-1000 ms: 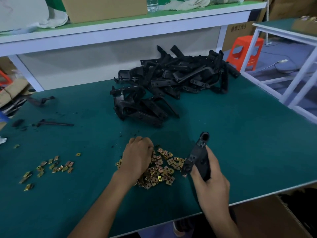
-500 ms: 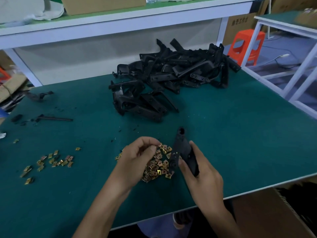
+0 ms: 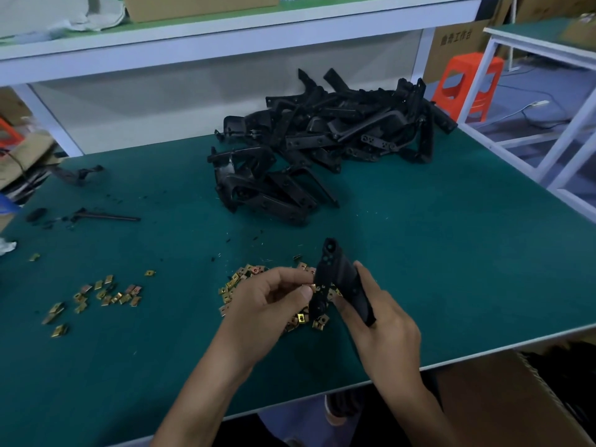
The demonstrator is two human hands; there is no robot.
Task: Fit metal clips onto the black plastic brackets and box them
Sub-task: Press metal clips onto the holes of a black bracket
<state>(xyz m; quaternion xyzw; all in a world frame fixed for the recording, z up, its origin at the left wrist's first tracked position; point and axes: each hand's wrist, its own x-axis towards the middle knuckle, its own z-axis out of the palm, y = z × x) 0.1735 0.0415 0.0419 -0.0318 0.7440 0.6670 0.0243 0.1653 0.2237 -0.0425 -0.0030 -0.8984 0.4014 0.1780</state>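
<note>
Far to the left of the central heap of brass-coloured metal clips (image 3: 245,275), a smaller scatter of the same brass clips (image 3: 106,295) lies loose on the green felt-topped worktable (image 3: 451,253). Beyond that scatter, and also well left of the heap, lies a thin black plastic rod (image 3: 106,217) among small black crumbs. The person's left hand (image 3: 271,304) hangs directly over the heap and hides its middle. Its fingers are curled, and the thumb and forefinger pinch a single small brass clip (image 3: 312,288) at the heap's right side. That clip is touching the near left edge of a long black plastic bracket with round holes (image 3: 335,279), but whether it is seated on the edge cannot be told. The bracket stands tilted over the heap's right edge, its holed tip pointing away from the person. The right hand (image 3: 383,321), just right of the heap, grasps the bracket's lower body with the thumb lying along its right side. Behind the heap, towards the back of the table, a large tangled pile of black plastic brackets (image 3: 322,140) sits well apart from both hands. To the right of the heap and nearer the person, below the table's edge, an open brown cardboard box (image 3: 503,398) stands with dark parts showing at its far right. Far behind and to the right of the heap, an orange plastic stool (image 3: 471,82) stands on the floor.
</note>
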